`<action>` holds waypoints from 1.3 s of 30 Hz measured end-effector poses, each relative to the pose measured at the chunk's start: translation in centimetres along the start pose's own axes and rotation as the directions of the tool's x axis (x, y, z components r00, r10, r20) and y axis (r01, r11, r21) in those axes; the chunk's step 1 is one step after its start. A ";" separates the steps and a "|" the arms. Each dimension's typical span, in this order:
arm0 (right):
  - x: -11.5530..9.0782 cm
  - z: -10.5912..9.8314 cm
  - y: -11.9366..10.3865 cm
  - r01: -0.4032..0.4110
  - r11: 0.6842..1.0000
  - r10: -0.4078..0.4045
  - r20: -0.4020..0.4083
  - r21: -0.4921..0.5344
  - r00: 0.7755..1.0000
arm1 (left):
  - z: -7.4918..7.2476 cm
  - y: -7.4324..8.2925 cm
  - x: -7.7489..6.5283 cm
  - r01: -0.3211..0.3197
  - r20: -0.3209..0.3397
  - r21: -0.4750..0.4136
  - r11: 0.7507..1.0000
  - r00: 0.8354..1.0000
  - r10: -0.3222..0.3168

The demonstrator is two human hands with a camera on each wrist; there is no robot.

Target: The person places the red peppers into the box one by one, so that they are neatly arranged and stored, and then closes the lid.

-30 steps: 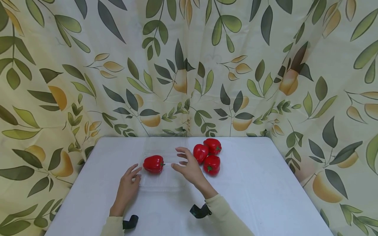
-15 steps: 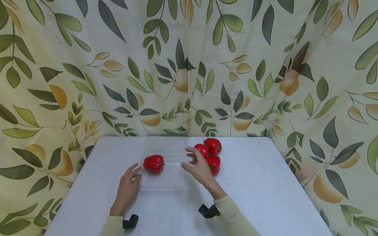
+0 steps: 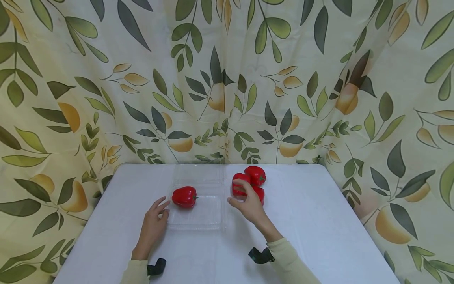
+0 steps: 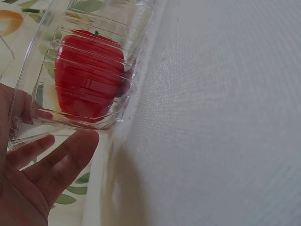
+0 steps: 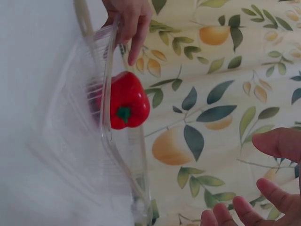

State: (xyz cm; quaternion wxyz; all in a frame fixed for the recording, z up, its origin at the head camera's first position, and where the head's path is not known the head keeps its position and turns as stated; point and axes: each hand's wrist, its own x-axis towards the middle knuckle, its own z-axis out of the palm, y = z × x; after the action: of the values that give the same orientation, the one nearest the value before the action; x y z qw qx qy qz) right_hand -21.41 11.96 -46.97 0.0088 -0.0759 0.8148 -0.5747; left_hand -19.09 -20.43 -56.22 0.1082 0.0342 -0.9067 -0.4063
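I have the left hand at the clear container's left edge, fingers relaxed; one red pepper lies inside. The right hand, fingers parted, holds nothing near three more peppers, right.

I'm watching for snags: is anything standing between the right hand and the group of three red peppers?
Nothing visible does. In the head view, the right hand partly hides the group of three red peppers; whether it touches any is unclear. The clear container lies left of the hand, not between.
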 end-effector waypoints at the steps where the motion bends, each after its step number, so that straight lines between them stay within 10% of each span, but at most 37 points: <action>1: -0.1 -0.2 0.1 -0.001 1.000 0.001 0.002 0.003 1.000 | 0.0 0.0 0.0 -0.002 -0.002 0.001 1.000 1.000 0.002; 12: -0.4 -2.5 1.8 0.007 0.988 -0.015 -0.049 -0.153 0.999 | 0.0 0.1 0.0 0.017 0.015 -0.003 1.000 1.000 -0.017; 39: 1.1 -5.6 5.3 -0.129 0.983 0.103 -0.193 -0.128 0.976 | 0.0 0.0 0.2 -0.011 -0.010 -0.002 1.000 1.000 0.011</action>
State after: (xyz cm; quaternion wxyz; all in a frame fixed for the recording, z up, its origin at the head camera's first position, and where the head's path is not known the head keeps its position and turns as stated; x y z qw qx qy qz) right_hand -23.64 18.82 -50.00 -0.0390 0.0254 0.8534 -0.5192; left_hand -19.26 -20.48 -56.16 0.1149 0.0310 -0.9060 -0.4063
